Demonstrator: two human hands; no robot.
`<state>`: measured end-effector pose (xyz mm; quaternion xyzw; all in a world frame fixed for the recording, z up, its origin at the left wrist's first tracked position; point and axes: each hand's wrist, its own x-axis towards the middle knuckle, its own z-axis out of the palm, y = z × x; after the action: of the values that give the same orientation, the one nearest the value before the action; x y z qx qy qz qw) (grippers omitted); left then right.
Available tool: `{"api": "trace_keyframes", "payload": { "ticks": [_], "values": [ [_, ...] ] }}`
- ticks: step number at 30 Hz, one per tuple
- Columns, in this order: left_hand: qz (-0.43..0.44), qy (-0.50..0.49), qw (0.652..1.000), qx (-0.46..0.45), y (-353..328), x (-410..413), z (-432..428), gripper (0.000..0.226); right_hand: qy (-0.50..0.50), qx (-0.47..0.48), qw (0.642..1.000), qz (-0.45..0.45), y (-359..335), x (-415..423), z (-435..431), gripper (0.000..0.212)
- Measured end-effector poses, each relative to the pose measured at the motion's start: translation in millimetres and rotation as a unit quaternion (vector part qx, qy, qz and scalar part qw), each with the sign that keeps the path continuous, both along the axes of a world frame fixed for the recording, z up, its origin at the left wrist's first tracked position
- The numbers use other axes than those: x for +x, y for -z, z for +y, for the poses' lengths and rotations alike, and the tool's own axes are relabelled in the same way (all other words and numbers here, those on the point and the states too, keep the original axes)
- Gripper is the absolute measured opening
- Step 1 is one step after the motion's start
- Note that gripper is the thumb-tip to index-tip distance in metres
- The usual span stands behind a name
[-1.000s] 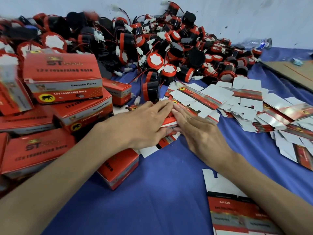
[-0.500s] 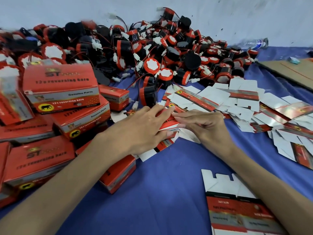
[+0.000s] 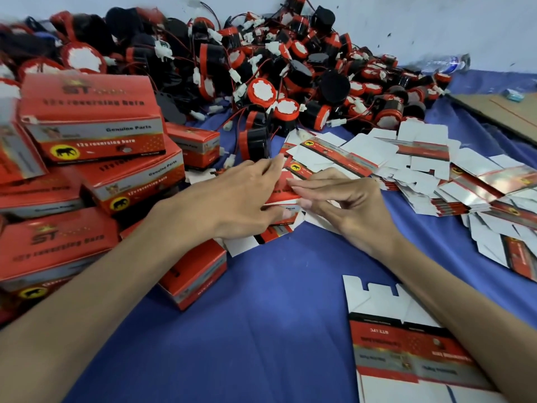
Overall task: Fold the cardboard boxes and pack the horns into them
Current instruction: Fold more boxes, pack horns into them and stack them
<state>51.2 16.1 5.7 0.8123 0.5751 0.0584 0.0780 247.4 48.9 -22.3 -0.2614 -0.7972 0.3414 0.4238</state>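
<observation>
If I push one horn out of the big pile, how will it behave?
A horn looks round, so on its side it may roll. Its thin wire seems tangled with others and would probably drag neighbours. The body looks like hard plastic, likely stiff.

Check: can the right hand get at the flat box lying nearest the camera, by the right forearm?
Probably yes. The flat box lies bare on the blue cloth, nothing stacked on it. The right hand is busy folding a box with the left hand, so it must let go first.
</observation>
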Motion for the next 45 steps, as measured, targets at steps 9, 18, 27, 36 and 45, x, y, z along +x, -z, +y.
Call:
{"api": "trace_keyframes", "payload": {
  "ticks": [9, 18, 27, 36, 45],
  "values": [
    [-0.028, -0.001, 0.999, 0.016, 0.8, -1.2, 0.4, 0.083, -0.031, -0.01, 0.999, -0.009, -5.3, 4.8, 4.3, 0.023],
    [-0.004, 0.01, 1.0, 0.026, -1.6, 5.1, -5.2, 0.094, -0.068, -0.026, 0.997, 0.015, -7.6, 1.3, 5.9, 0.015],
    [-0.089, 0.005, 0.995, 0.032, -1.6, 1.2, -3.9, 0.085, 0.014, 0.192, 0.981, -0.014, 2.8, -5.2, -8.7, 0.013],
    [-0.191, -0.036, 0.981, -0.023, -16.1, -17.1, -6.9, 0.076, 0.027, 0.091, 0.995, 0.004, -4.0, -4.4, -4.5, 0.014],
    [-0.049, 0.035, 0.998, 0.008, -15.4, -22.9, -21.4, 0.06, 0.025, 0.106, 0.994, -0.025, -1.4, -0.2, 1.4, 0.032]
  ]
}}
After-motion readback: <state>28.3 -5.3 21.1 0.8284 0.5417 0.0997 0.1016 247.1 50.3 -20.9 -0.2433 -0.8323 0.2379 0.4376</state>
